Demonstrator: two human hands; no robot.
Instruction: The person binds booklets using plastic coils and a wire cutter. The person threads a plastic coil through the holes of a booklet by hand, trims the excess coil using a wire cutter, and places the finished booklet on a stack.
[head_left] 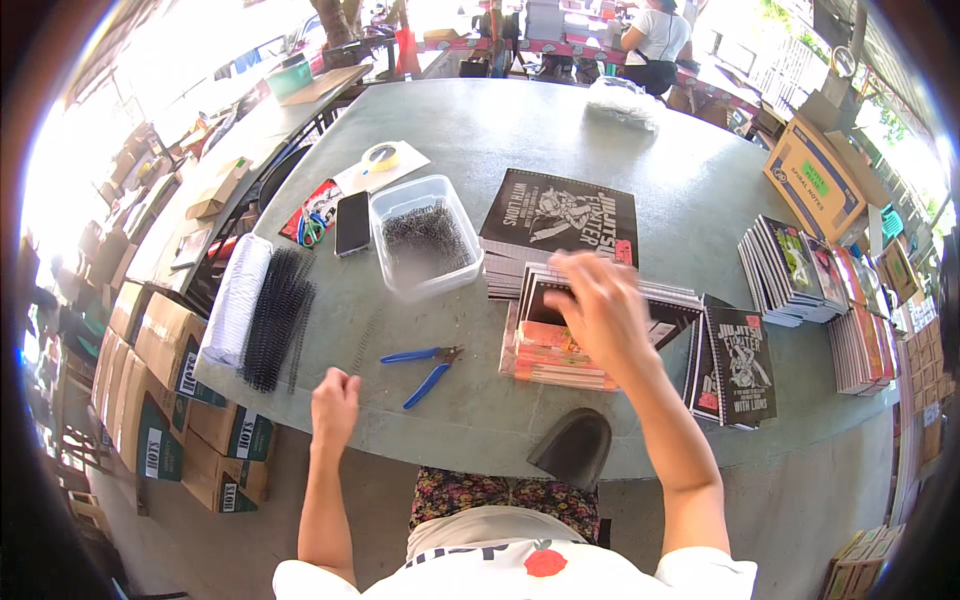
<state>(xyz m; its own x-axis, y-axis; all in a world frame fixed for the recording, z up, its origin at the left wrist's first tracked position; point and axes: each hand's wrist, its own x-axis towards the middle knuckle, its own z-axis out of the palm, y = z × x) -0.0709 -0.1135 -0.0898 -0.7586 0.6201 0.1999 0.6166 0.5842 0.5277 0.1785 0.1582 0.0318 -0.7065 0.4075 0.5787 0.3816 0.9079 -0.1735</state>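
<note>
My left hand point(336, 405) is closed near the table's front edge, at the lower end of a thin dark spiral coil point(366, 343) that it seems to pinch. My right hand point(607, 310), slightly blurred, hovers over a stack of notebooks point(560, 350), thumb and fingers apart; its palm hides part of them. Between the hands lie blue-handled cutting pliers point(425, 370), jaws to the right. Behind the stack rest dark printed covers point(560, 212) on loose sheets. More black spiral notebooks point(740, 365) lean at its right. A clear plastic tub point(428, 285) holds loose black coils point(425, 235).
At left lie a bundle of black coils point(275, 320), a white roll point(236, 300), a phone point(352, 223), scissors point(312, 230) and tape point(381, 157). Notebook stacks point(790, 270) and a carton point(815, 178) stand right. A dark rounded object point(572, 447) overlaps the front edge. Another person point(658, 45) is far back.
</note>
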